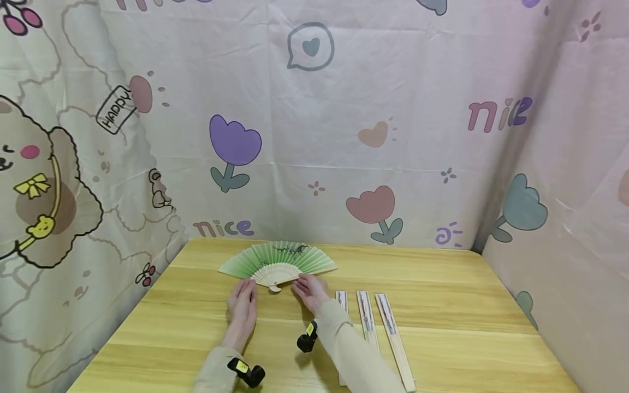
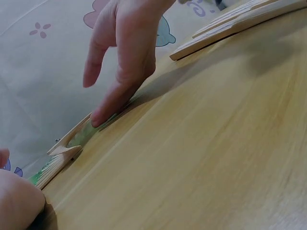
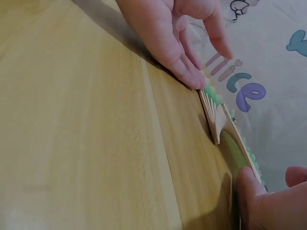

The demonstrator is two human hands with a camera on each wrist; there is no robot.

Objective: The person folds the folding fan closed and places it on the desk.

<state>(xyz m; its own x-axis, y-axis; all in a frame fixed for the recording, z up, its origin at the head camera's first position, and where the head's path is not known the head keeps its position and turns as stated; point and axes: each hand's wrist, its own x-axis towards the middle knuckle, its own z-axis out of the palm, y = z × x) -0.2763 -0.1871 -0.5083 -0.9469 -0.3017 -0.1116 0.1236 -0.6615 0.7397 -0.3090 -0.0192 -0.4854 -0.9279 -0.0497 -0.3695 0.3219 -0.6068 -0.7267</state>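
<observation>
A folding fan (image 1: 275, 266) with green pleated leaf and pale ribs lies spread on the table, its pivot toward me. At its left edge is my left hand (image 1: 242, 304); in the right wrist view the left thumb (image 3: 192, 79) touches the fan's edge while another finger stands off it. My right hand (image 1: 310, 293) is at the opposite edge. The left wrist view shows the right thumb (image 2: 104, 114) against the fan there, with a finger raised apart. Neither hand visibly pinches the fan.
Three folded fans (image 1: 366, 316) lie side by side to the right, partly behind my right sleeve (image 1: 356, 349). The wooden table (image 1: 457, 305) meets a patterned cloth backdrop (image 1: 304, 120) at the back and sides.
</observation>
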